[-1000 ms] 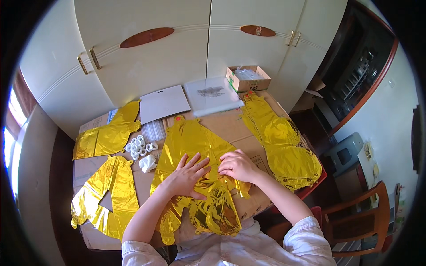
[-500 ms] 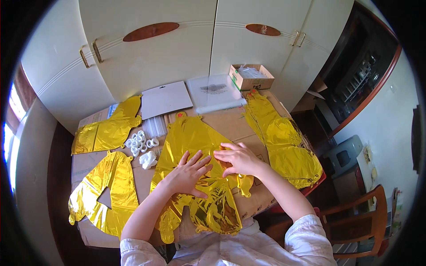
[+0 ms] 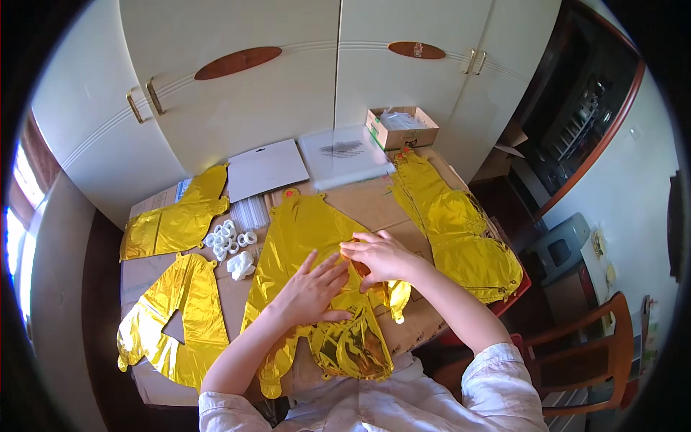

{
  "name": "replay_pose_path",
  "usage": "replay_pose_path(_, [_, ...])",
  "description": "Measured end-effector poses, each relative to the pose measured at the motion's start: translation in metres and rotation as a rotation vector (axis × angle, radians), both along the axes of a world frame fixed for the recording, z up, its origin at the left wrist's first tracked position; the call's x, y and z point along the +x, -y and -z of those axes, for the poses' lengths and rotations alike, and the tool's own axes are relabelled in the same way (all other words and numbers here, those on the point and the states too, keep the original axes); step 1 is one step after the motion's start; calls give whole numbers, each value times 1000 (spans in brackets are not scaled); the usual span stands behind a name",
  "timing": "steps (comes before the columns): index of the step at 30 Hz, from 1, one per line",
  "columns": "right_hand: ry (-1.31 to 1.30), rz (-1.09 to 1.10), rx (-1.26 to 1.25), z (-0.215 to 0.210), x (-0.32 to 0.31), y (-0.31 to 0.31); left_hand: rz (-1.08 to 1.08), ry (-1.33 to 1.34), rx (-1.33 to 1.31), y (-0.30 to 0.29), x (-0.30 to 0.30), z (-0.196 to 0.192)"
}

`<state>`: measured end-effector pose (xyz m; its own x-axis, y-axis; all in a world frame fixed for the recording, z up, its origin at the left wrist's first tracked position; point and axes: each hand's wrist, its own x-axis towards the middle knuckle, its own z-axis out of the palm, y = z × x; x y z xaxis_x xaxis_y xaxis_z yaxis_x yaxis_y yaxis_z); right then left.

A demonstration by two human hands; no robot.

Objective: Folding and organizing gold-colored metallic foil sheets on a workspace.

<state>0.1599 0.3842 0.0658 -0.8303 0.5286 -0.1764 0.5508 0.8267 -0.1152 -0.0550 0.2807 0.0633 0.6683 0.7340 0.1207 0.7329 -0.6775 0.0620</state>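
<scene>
A large gold foil balloon, flat and partly crumpled, lies in front of me on cardboard. My left hand rests over its middle with fingers spread and thumb out to the right. Close beside it, my right hand is bent around a raised fold of the same foil, its thumb low and apart from the fingertips. The palm hides part of that fold. Below my hands the near part of the balloon is wrinkled and shiny, and a narrow tab sticks out at the right.
More flat gold foil pieces lie at the far left, near left and right. White ribbon rolls, a crumpled white wad, clear straws, a white board, clear plastic sheets and a small carton are around.
The view has shifted slightly. My left hand's fingers have come nearer my right hand. My right fingers have drawn in more around the raised foil fold.
</scene>
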Motion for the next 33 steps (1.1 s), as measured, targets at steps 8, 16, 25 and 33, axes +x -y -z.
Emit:
replay_pose_path(8, [-66,19,-9,0,8,1,71,-9,-29,2,15,7])
replay_pose_path(16, [-814,486,29,28,80,55,62,27,-17,7,9,24])
replay_pose_path(25, [-1164,654,-337,8,74,130,59,65,4,8,10,22])
replay_pose_path(33, [-951,307,-223,10,-1,178,74,198,-206,2,1,29])
